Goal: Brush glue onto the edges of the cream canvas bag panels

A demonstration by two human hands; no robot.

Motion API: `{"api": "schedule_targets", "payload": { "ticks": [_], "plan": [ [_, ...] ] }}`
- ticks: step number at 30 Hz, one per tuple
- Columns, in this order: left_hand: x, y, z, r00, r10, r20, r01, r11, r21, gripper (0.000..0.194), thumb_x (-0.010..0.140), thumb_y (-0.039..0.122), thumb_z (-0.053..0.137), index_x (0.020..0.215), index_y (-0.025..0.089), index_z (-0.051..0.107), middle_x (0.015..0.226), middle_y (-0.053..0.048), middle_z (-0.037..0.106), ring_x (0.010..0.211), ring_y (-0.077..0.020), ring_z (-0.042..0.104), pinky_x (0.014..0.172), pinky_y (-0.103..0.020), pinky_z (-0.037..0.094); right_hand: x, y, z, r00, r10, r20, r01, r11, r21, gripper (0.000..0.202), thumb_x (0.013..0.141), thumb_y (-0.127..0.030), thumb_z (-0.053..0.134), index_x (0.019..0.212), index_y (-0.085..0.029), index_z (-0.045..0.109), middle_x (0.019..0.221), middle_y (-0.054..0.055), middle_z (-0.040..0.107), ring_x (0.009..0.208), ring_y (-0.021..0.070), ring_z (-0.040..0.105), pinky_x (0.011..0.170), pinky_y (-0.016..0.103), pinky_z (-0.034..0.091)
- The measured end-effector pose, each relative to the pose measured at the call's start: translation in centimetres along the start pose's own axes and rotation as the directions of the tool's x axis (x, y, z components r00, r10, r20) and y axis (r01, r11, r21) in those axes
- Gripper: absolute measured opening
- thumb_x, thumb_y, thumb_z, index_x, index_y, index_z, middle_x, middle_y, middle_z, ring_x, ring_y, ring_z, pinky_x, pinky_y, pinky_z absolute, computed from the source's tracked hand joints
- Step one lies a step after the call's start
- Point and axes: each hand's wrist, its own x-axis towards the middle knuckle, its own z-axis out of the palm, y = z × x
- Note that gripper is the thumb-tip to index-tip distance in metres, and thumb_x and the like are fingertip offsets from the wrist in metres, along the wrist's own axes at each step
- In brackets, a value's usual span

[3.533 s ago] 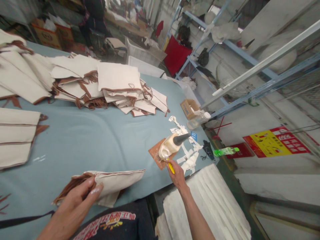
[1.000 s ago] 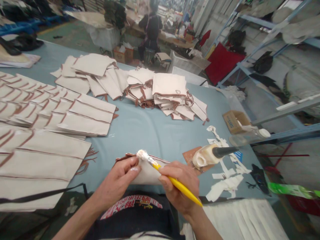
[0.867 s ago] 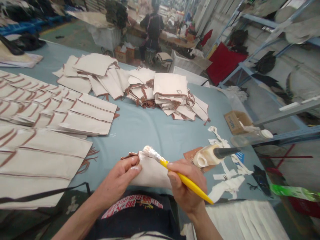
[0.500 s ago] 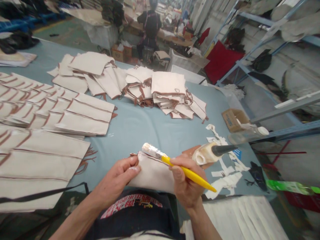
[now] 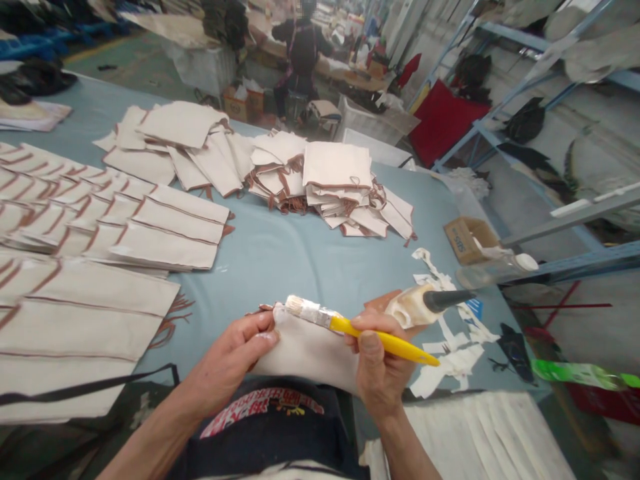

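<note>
Between my hands, at the near side of the table, is a cream fabric piece [image 5: 310, 350] with a brown strip at its top left corner. My left hand [image 5: 245, 347] pinches that left corner between thumb and fingers. In my right hand [image 5: 383, 353] is a paintbrush [image 5: 387, 341] with a yellow handle; its pale bristles lie along the upper edge of the fabric, close to my left fingertips. My right hand is also by the fabric's right end, but whether it grips it I cannot tell. Just beyond that hand stands a cream glue bottle [image 5: 413, 307] with a dark nozzle.
Overlapping cream pieces with brown trim [image 5: 170, 230] cover the table's left side. More stacked pieces [image 5: 337, 167] lie at the back. Right of the bottle are white scraps [image 5: 450, 363], a cardboard box [image 5: 470, 240] and a clear jar [image 5: 495, 270]. A person [image 5: 303, 50] sits far behind.
The brush and my right hand have shifted slightly right, and the brush lies flatter along the fabric edge. My left hand keeps its pinch, nearly in the same place.
</note>
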Motion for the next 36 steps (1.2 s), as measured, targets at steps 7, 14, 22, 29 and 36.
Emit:
{"api": "schedule_targets", "payload": {
  "ticks": [7,14,22,29,36],
  "plan": [
    [0.3,0.3,0.3,0.999,0.040,0.010,-0.040,0.999,0.015,0.028,0.093,0.041,0.068,0.110,0.019,0.075,0.079,0.001,0.071,0.073,-0.0150,0.061,0.075,-0.025,0.052,-1.1,0.8,1.1,0.993,0.088,0.083,-0.096,0.990,0.099,0.014,0.103,-0.034,0.062,0.097,-0.026,0.072,0.071,-0.002,0.067,0.061,0.0140,0.062,0.055,0.025,0.048],
    [0.2,0.6,0.8,0.922,0.375,0.094,-0.362,0.752,0.551,0.026,0.102,0.028,0.049,0.087,0.019,0.068,0.086,-0.003,0.071,0.084,-0.0188,0.064,0.082,-0.029,0.051,0.4,0.4,0.1,0.956,0.232,-0.181,-0.199,0.963,0.182,0.025,0.100,-0.045,0.066,0.089,-0.023,0.072,0.064,-0.004,0.063,0.051,0.0101,0.057,0.048,0.021,0.043],
    [0.4,-0.5,0.0,0.516,0.730,0.448,-0.545,-0.124,0.829,0.028,0.096,-0.002,0.043,0.096,0.018,0.064,0.079,-0.005,0.071,0.080,-0.0194,0.068,0.076,-0.028,0.051,1.0,-1.4,-1.4,0.895,0.425,-0.136,-0.399,0.898,0.187,0.033,0.094,-0.048,0.072,0.079,-0.019,0.070,0.053,-0.005,0.057,0.043,0.0077,0.051,0.042,0.017,0.039],
    [0.7,-1.4,-0.2,0.446,0.735,0.511,-0.531,-0.242,0.812,0.035,0.092,-0.006,0.040,0.083,0.020,0.061,0.067,-0.003,0.064,0.081,-0.0219,0.065,0.077,-0.033,0.050,1.2,-2.6,0.4,0.864,0.503,0.012,-0.502,0.860,0.090,0.045,0.091,-0.056,0.071,0.066,-0.019,0.063,0.041,-0.007,0.048,0.036,0.0066,0.040,0.036,0.017,0.031],
    [0.5,-1.6,-0.3,0.457,0.726,0.514,-0.507,-0.262,0.821,0.034,0.094,-0.002,0.042,0.086,0.019,0.067,0.072,-0.004,0.068,0.081,-0.0215,0.064,0.079,-0.034,0.049,1.8,-1.9,0.3,0.847,0.531,-0.034,-0.525,0.845,0.101,0.046,0.088,-0.058,0.070,0.064,-0.020,0.058,0.041,-0.009,0.042,0.036,0.0061,0.033,0.036,0.018,0.027]
  ]
}}
